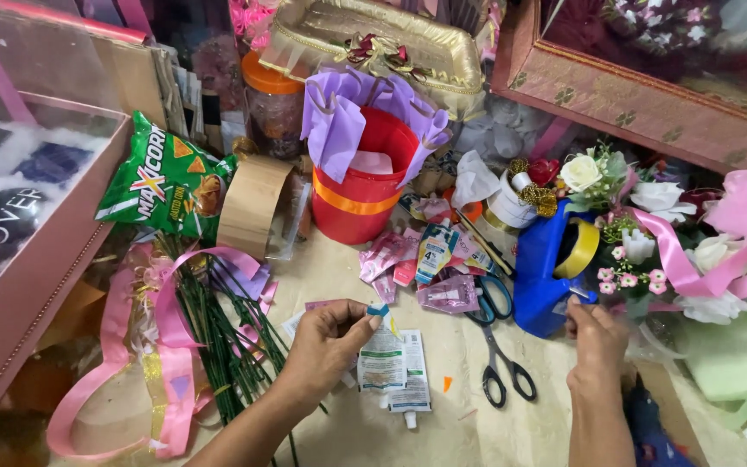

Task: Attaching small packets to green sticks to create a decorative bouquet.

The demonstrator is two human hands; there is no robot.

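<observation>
Head view, left hand [328, 335] grip pinching upright sachet [381, 356], right hand [596, 339] grip clenched.

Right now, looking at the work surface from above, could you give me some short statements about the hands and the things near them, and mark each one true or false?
1. The left hand pinches a small sachet at its top. True.
2. The right hand holds the scissors. False: the scissors lie flat between the two hands, and the right hand is at the blue tape dispenser.
3. The red bucket stands upright with purple paper over its rim. True.
4. The green stems stand in the bucket. False: they lie on the surface, left of the left hand.
</observation>
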